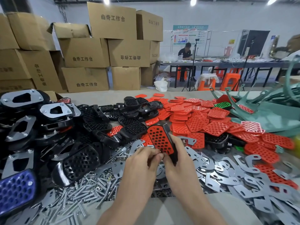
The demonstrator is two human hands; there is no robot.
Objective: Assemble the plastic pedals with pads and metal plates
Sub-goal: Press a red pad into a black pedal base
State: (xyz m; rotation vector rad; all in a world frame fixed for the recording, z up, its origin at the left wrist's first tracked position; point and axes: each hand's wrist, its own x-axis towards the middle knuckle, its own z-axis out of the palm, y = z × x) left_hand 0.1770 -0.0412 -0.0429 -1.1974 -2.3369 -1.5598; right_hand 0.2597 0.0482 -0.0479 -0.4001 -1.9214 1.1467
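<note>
A factory assembly hall: stacked cardboard boxes [84, 52], a worktable [100, 97] heaped with plastic pedals [97, 125], red pads [194, 120], metal plates [227, 176] and bolts [90, 189].

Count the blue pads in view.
1: a blue pad in a pedal at the near left, beside the bolts. More may be buried under the black pedals.

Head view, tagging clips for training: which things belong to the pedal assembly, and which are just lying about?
In the job: held pedal, in the left hand and right hand; black pedals; red pads; metal plates; bolts.
Lying about: cardboard boxes; green frames; orange stools.
</note>
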